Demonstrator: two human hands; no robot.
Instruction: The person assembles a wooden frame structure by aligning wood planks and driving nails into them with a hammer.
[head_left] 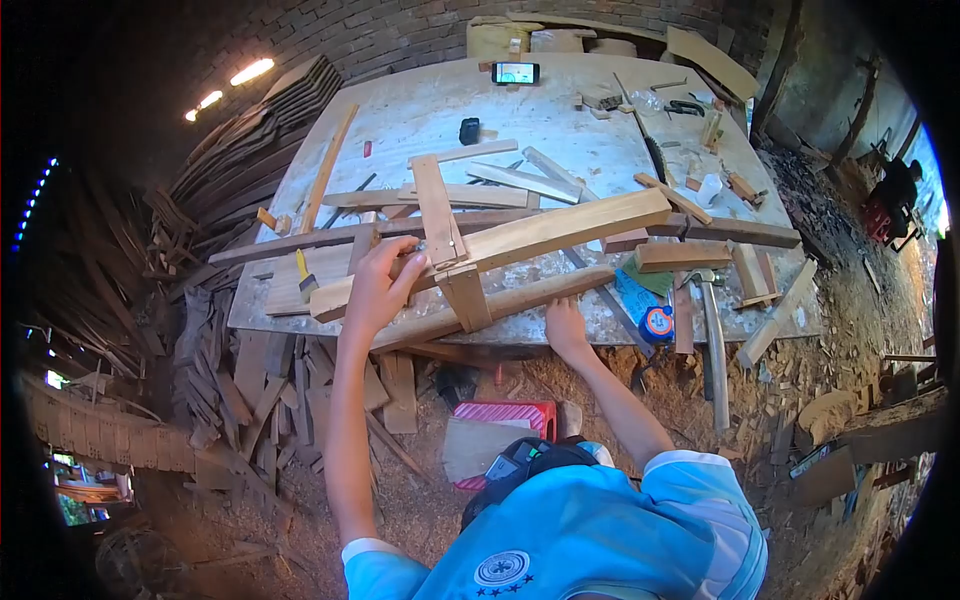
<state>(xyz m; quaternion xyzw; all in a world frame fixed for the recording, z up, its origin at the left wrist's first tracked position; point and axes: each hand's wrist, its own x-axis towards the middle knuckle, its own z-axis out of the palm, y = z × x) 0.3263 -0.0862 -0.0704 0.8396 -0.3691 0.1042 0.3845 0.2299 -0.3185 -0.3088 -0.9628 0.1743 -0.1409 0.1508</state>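
A long squared wooden beam (560, 232) lies slanted across the bench, above a second, darker beam (520, 300). A short flat board (436, 210) meets the upper beam, and another short piece (465, 300) spans down to the lower one. Beside this joint is my left hand (383, 280), thumb and forefinger drawn together by a small shiny bit I cannot make out. My right hand (566, 326) is curled closed at the bench's near edge, just below the lower beam; whatever its fingers hold is hidden. To its right are a blue tape measure (656, 323) and a hammer (714, 350).
On the worn bench (400, 120) are a phone (515, 73), a small black object (469, 131), a yellow-handled brush (305, 275), a saw (655, 155) and several wood offcuts. Below stands a red-and-white stool-like object (510, 415). Stacked boards (260, 130) line the left.
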